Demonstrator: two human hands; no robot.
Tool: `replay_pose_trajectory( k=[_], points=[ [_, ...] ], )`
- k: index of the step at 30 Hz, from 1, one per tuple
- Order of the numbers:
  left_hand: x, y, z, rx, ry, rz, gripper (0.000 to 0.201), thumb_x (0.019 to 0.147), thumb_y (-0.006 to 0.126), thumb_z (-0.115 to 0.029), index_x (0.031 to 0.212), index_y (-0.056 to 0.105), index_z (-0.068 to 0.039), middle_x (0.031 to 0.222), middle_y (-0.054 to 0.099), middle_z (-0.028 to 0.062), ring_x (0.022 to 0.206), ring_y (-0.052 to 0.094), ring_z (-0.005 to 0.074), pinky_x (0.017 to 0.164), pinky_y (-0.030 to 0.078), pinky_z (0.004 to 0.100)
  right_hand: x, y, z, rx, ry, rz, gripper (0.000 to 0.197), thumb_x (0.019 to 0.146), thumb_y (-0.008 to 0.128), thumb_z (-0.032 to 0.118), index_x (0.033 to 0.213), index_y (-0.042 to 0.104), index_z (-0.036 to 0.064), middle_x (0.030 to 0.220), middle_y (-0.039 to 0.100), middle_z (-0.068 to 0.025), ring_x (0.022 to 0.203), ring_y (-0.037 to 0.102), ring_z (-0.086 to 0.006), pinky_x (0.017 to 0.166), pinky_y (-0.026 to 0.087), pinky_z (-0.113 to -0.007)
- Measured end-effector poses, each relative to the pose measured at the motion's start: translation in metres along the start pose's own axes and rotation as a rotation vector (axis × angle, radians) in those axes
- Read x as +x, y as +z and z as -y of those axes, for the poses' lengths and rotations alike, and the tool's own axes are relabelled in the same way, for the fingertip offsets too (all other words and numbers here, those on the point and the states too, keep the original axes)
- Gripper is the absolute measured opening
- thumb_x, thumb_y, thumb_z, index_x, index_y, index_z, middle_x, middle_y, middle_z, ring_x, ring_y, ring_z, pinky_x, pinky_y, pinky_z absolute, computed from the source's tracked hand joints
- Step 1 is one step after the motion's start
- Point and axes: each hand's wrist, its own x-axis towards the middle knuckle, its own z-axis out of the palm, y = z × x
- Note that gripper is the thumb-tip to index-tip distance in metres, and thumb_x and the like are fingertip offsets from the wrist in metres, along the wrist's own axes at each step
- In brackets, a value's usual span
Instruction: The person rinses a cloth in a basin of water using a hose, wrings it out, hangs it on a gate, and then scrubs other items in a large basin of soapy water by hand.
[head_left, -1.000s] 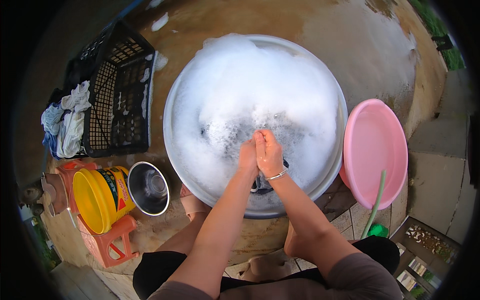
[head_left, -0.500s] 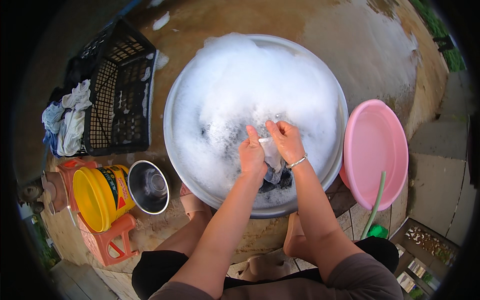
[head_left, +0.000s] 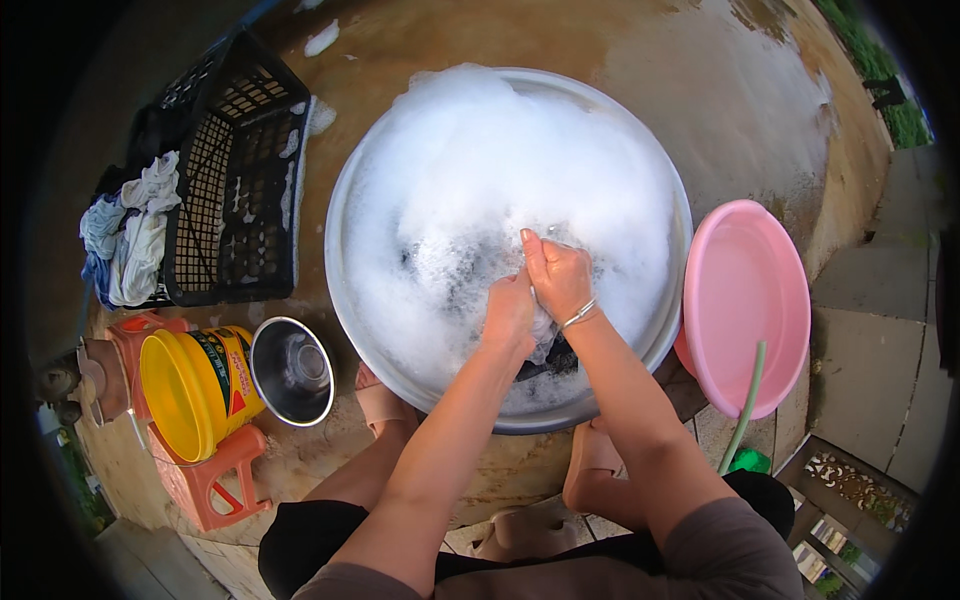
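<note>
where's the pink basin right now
In the head view the pink basin sits on the ground at the person's right, beside the big foam-filled metal tub, with a green hose over its near rim.

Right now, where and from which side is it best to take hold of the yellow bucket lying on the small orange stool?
Probably the open rim of the yellow bucket, from the left. It lies on its side on the orange stool, mouth facing left; the steel bowl crowds its right side.

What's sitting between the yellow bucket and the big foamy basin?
In the head view, a small shiny metal bowl sits between the yellow bucket and the big foamy basin, close beside the bucket on wet ground.
</note>
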Motion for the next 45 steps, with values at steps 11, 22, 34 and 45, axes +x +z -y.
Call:
replay_pose_trajectory(
  k=[11, 22, 34, 45],
  points=[
    [0.027, -0.021, 0.008, -0.098, -0.008, -0.121, 0.024, 0.084, 0.039, -0.022, 0.078, 0.046, 0.000, 0.067, 0.052, 0.0095, 0.054, 0.053, 0.0212, 0.040, 0.042, 0.0316, -0.014, 0.026, -0.039, 0.072, 0.647, 0.396, 0.037, 0.076, 0.051, 0.029, 0.051, 0.054, 0.0021, 0.049, 0.052, -0.0121, 0.045, 0.049, -0.0204, 0.044, 0.037, -0.028],
    [0.052, -0.030, 0.001, -0.219, 0.024, -0.310, 0.041, 0.087, 0.032, -0.033, 0.091, 0.047, 0.005, 0.079, 0.056, 0.0147, 0.064, 0.057, 0.0258, 0.050, 0.047, 0.0356, -0.006, -0.006, -0.080, 1.229, 1.326, 0.123, 0.032, 0.076, 0.056, 0.029, 0.076, 0.058, -0.0026, 0.075, 0.058, -0.0062, 0.072, 0.055, -0.0167, 0.070, 0.042, -0.028],
    [0.042, -0.023, 0.002, -0.118, 0.120, -0.266, 0.040, 0.084, 0.040, -0.038, 0.076, 0.047, 0.000, 0.068, 0.051, 0.0082, 0.056, 0.052, 0.0183, 0.044, 0.042, 0.0299, 0.002, 0.020, -0.037, 0.228, 0.626, 0.491, 0.056, 0.075, 0.042, 0.054, 0.061, 0.055, 0.0014, 0.053, 0.051, -0.0087, 0.054, 0.050, -0.0192, 0.056, 0.039, -0.031],
    [0.018, -0.048, -0.016, -0.326, 0.027, 0.033, 0.045, 0.077, 0.046, -0.048, 0.073, 0.046, -0.004, 0.069, 0.052, 0.0080, 0.062, 0.052, 0.0179, 0.058, 0.045, 0.0302, -0.032, 0.018, -0.057, 0.408, 0.713, 0.353, 0.050, 0.078, 0.047, 0.044, 0.056, 0.046, -0.0004, 0.047, 0.038, -0.0049, 0.049, 0.035, -0.0118, 0.048, 0.033, -0.027]
  ],
)
